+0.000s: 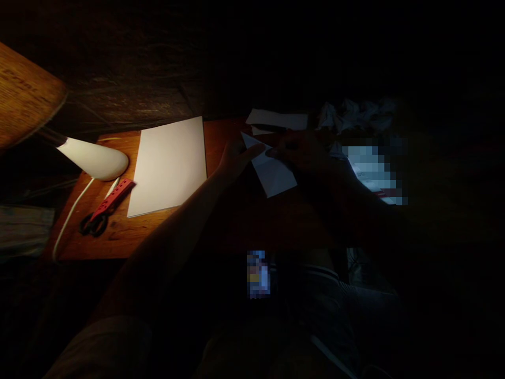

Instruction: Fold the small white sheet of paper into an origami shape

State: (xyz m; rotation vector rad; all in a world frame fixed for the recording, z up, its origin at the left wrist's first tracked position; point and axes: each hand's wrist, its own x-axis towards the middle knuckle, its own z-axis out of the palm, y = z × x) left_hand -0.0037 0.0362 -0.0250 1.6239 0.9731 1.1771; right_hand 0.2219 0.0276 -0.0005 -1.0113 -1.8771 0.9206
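A folded paper [274,176] lies just right of the frame's centre on a wooden table [114,239]. It sits directly between the two hands, and its long axis runs on a slant from a point at upper left down to a broader end at lower right. The left hand [235,158] comes in along a forearm from the lower left, and its fingertips meet the paper's upper left edge near the pointed end. The right hand [302,153] reaches from the dark right side, its fingertips touching the upper edge a little further along, so the two sets of fingers sit close together over the same end. Both hands are at the paper, and the lower right end lies free of them. The left is the better lit; the right is nearly lost in shadow. Neither hand looks spread flat, but the dim light hides whether the fingers pinch the edge or only press on it. Left of the hands, apart from them, a flat white sheet [169,166] lies tilted on the wood, and beyond it are scissors [104,208] and a white lamp [94,157] near the left edge. Another pale paper piece [278,120] lies just above the hands, and crumpled paper [355,115] sits at upper right.
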